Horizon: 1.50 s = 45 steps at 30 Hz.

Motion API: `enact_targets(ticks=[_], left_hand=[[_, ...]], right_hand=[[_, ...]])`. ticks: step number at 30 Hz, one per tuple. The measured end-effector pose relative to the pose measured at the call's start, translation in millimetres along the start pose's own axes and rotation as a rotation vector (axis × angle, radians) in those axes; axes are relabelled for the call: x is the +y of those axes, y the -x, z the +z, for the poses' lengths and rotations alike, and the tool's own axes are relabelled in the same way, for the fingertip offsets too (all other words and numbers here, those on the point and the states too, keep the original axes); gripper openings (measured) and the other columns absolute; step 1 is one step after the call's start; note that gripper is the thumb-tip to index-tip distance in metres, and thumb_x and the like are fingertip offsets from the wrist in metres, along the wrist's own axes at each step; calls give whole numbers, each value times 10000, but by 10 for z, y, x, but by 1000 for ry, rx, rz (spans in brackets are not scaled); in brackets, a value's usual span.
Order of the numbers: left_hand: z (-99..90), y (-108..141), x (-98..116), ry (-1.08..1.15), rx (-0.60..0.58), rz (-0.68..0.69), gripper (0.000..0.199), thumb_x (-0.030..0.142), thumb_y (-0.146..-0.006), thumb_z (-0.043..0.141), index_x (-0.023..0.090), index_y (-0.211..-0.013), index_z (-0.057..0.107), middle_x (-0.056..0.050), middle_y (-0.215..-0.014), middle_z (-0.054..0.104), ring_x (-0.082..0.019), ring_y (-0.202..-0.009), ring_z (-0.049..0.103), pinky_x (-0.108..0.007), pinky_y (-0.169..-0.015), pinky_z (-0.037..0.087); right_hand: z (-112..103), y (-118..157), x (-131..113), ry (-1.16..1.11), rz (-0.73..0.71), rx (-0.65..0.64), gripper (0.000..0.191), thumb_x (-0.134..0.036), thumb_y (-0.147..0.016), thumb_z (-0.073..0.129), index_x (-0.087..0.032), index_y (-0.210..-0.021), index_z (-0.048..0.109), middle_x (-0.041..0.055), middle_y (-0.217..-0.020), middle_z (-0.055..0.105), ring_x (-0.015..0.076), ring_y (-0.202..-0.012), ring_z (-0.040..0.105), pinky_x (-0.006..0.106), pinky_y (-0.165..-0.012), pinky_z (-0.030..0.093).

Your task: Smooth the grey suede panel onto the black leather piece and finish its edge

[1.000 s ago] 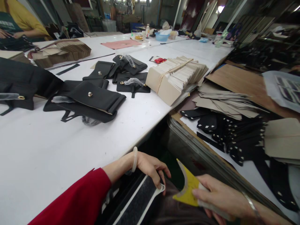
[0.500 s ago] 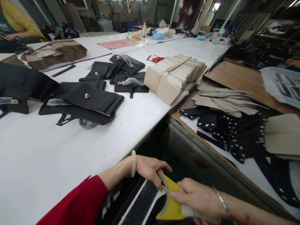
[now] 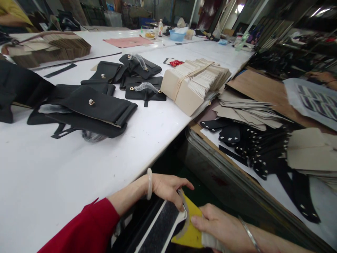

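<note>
At the bottom middle lies a black piece with white strips along its edges. My left hand reaches over its far end, thumb pressed on the white edging and one finger stretched out past it. My right hand is closed around a flat yellow piece with a curved grey edge, which lies against the end of the black piece. Something pale and cloth-like shows under the right fingers; its kind is unclear. The lower parts of both pieces run out of view.
Black bags lie on the white table. A banded bundle of beige boards stands near its corner. To the right, a lower surface bears loose beige boards and black straps. A person's yellow sleeve shows top left.
The view has shifted slightly, so the table things sit a little further left and higher. My hands keep nearly the same grip; the yellow piece has moved slightly leftward.
</note>
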<state>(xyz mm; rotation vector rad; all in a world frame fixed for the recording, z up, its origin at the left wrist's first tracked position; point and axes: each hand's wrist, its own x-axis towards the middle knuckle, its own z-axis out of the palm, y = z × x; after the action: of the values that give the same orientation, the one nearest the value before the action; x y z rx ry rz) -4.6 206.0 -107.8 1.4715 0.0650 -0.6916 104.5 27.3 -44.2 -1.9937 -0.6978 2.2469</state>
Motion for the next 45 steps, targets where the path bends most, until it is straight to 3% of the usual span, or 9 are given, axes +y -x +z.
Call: enact_targets(ticks=[5, 10, 19, 26, 32, 40, 45], left_hand=[[9, -16, -40, 76, -14, 22, 1037, 308, -493, 853, 177, -1412, 391, -50, -967, 683, -242, -865, 638, -283, -676, 511], [16, 6, -11, 84, 5, 31, 1041, 263, -490, 830, 177, -1422, 375, -33, -906, 673, -243, -852, 636, -269, -647, 495], [41, 24, 9, 197, 13, 30, 1149, 268, -424, 838, 138, -1440, 319, -12, -766, 634, -203, -610, 587, -265, -509, 458], [45, 41, 21, 185, 58, 26, 1065, 213, -469, 813, 147, -1424, 347, 6, -744, 629, -189, -649, 596, -249, -560, 464], [40, 63, 27, 186, 93, 34, 1002, 171, -486, 763, 149, -1404, 363, 13, -721, 634, -182, -653, 590, -235, -545, 463], [63, 97, 0, 252, 128, 44, 1013, 274, -447, 854, 162, -1342, 393, 31, -705, 627, -150, -608, 564, -224, -535, 439], [115, 128, 68, 314, 83, 35, 1021, 295, -449, 855, 153, -1331, 361, -5, -777, 670, -163, -623, 590, -263, -567, 468]], right_hand=[[87, 32, -20, -69, -92, 71, 346, -463, -906, 442, -153, -807, 556, -18, -539, 493, 45, -336, 373, 99, -325, 284], [157, 6, -28, -134, -181, 96, 492, -613, -814, 495, -132, -815, 599, 7, -633, 514, 37, -435, 384, 97, -395, 324], [164, -67, -20, -114, -94, 74, 697, -774, -719, 483, -108, -891, 602, -6, -586, 489, 33, -352, 358, 116, -329, 281], [282, -51, -23, -223, -144, 77, 788, -862, -652, 490, -118, -893, 586, -21, -452, 483, 78, -343, 414, 141, -321, 281], [378, -122, 15, -288, -193, 119, 765, -878, -655, 476, -140, -835, 561, -33, -437, 468, 66, -318, 392, 151, -326, 271], [286, -89, -8, -215, -129, -7, 624, -744, -784, 411, -154, -966, 507, -26, -386, 486, 89, -242, 368, 134, -300, 247], [510, -222, 3, -256, -239, 93, 641, -776, -765, 447, -146, -778, 563, 17, -421, 517, 86, -293, 407, 150, -319, 269]])
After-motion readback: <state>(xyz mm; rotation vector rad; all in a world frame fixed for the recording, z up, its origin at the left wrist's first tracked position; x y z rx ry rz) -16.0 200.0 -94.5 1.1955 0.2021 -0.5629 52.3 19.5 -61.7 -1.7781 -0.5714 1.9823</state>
